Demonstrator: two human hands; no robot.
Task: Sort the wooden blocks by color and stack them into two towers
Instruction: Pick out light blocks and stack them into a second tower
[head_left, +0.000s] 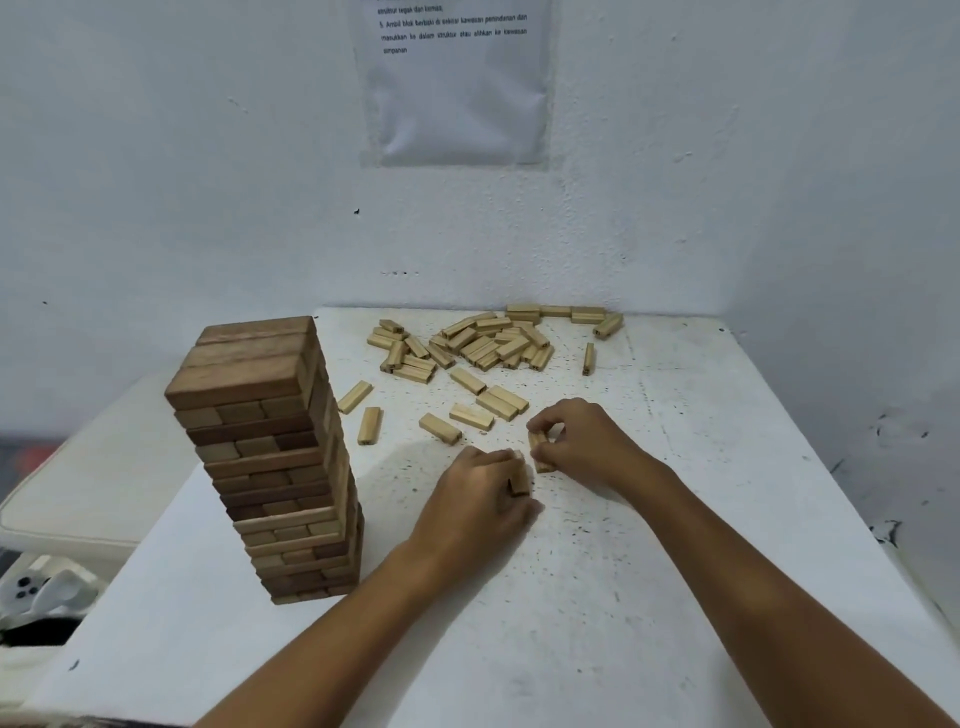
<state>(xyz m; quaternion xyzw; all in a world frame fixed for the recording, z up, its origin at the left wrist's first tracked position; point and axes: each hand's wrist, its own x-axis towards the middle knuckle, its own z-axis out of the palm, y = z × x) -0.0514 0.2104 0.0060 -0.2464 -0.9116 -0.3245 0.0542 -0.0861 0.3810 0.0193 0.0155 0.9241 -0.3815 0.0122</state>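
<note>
On a white table (597, 597), the left hand (475, 499) grips a pale block (519, 480) and the right hand (582, 441) pinches another (540, 452). A dark tower (270, 457) stands at nine o'clock; loose blocks (467, 345) lie at twelve.

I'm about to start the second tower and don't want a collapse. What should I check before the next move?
1. Dark tower upright and complete: ok.
2. Left hand grips a light block: ok.
3. Right hand grips light blocks: ok, count cannot tell.
4. Bare table space apart from the tower: ok.
5. Pile of light blocks within reach: ok.
</note>
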